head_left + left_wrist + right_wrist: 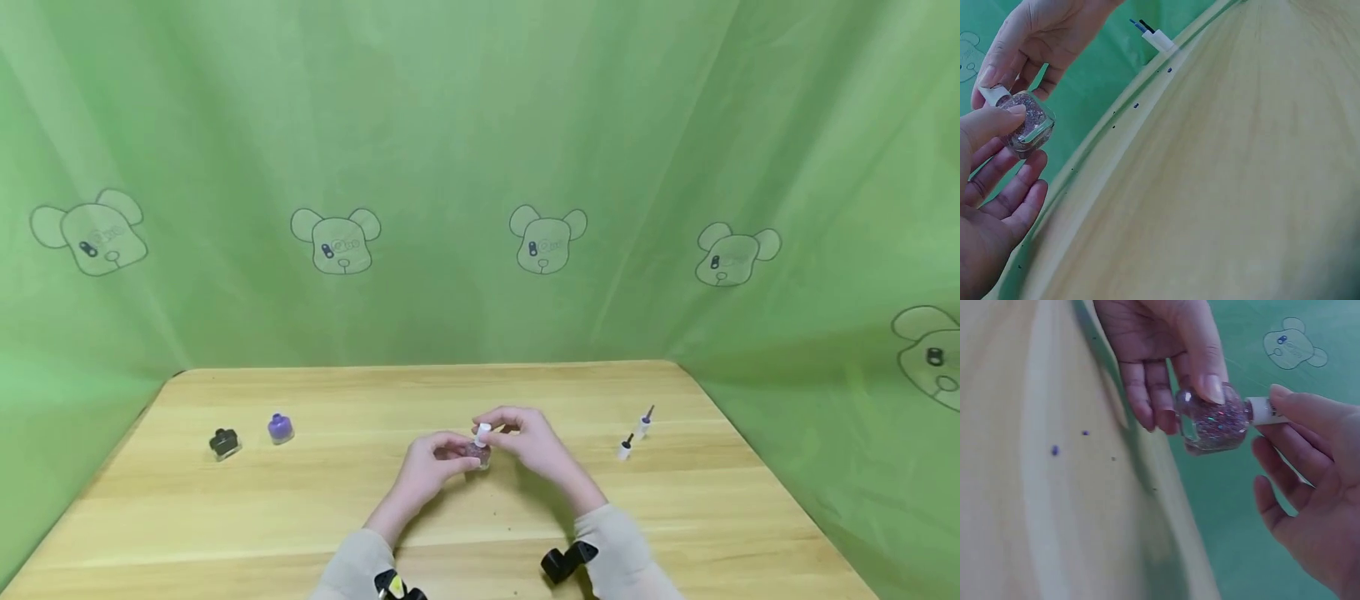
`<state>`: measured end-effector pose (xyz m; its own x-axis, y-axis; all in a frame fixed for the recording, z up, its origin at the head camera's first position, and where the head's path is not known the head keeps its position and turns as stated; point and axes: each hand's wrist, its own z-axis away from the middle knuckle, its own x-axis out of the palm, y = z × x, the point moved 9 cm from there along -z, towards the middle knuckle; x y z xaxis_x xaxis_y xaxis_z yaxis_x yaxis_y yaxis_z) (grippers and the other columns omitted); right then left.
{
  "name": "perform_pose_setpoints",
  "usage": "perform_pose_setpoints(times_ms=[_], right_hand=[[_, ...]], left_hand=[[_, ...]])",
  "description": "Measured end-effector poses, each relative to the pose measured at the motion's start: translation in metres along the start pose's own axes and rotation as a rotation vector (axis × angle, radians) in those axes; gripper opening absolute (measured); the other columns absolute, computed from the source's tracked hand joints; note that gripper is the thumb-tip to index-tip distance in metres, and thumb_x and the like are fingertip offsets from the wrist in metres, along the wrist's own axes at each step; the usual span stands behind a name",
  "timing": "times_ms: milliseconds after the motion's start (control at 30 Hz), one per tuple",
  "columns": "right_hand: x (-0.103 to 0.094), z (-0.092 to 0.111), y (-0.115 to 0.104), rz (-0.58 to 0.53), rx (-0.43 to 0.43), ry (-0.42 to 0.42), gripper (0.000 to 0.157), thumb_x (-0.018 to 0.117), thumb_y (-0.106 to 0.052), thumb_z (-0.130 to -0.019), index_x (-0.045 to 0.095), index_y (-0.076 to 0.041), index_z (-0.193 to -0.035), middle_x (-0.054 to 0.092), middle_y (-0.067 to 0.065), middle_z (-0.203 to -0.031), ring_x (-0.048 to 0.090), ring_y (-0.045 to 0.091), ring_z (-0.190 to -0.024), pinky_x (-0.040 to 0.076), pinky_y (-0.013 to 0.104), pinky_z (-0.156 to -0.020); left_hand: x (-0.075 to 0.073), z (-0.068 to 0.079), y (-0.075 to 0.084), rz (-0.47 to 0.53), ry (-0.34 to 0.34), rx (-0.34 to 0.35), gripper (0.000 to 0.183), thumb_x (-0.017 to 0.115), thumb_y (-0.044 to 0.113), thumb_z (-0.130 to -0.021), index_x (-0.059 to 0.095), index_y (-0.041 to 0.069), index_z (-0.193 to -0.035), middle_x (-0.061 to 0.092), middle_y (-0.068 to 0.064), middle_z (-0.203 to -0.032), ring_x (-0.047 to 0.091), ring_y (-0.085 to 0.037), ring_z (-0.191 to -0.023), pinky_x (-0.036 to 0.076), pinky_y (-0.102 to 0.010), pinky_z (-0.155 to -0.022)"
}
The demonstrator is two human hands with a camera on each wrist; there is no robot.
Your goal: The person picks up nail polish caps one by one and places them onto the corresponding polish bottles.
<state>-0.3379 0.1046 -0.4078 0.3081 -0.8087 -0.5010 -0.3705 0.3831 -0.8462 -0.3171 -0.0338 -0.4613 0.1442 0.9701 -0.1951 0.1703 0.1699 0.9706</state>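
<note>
Near the middle of the table, my left hand (433, 467) grips a small clear nail polish bottle (1213, 422) filled with pinkish glitter, its thumb pressed on the glass. My right hand (528, 437) pinches the bottle's white cap (1262, 410) between thumb and fingers. The cap sits at the bottle's neck, and both hands are close together around it. In the left wrist view, the same glitter bottle (1032, 125) tilts with its white cap (994, 95) toward the right hand's fingertips.
An uncapped black polish bottle (224, 444) and an uncapped purple one (281, 428) stand at the left. Two white caps with brushes pointing up, one black (626, 448) and one purple (645, 423), stand at the right. Small dark spots (1055, 450) dot the wooden table (300, 533). Green curtains surround it.
</note>
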Motion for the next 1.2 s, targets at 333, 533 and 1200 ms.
perform_pose_setpoints(times_ms=[333, 533, 1200], right_hand=[[-0.002, 0.002, 0.015, -0.092, 0.084, 0.225, 0.022, 0.08, -0.015, -0.079, 0.064, -0.003, -0.087, 0.066, 0.006, -0.082, 0.055, 0.01, -0.07, 0.048, 0.02, -0.064], [0.008, 0.0, 0.023, -0.279, 0.113, 0.092, 0.037, 0.067, -0.019, -0.091, 0.06, -0.004, -0.123, 0.068, 0.015, -0.117, 0.062, 0.011, -0.099, 0.049, 0.029, -0.09], [0.033, 0.006, 0.05, -0.782, 0.13, -0.108, 0.031, 0.055, -0.001, -0.095, 0.07, -0.024, -0.106, 0.073, -0.008, -0.108, 0.064, 0.008, -0.107, 0.044, 0.025, -0.1]], left_hand=[[0.0, 0.0, -0.003, -0.003, 0.006, 0.058, 0.032, 0.081, 0.024, -0.077, 0.072, 0.005, -0.101, 0.074, -0.008, -0.095, 0.065, -0.008, -0.078, 0.056, -0.023, -0.072], [-0.003, -0.001, -0.004, 0.034, 0.016, 0.005, 0.034, 0.081, 0.023, -0.079, 0.071, 0.005, -0.106, 0.073, -0.012, -0.099, 0.064, -0.011, -0.082, 0.054, -0.022, -0.075], [0.002, 0.002, -0.011, 0.044, -0.02, -0.031, 0.035, 0.08, 0.023, -0.08, 0.071, 0.005, -0.108, 0.073, -0.012, -0.101, 0.063, -0.01, -0.082, 0.053, -0.021, -0.073]])
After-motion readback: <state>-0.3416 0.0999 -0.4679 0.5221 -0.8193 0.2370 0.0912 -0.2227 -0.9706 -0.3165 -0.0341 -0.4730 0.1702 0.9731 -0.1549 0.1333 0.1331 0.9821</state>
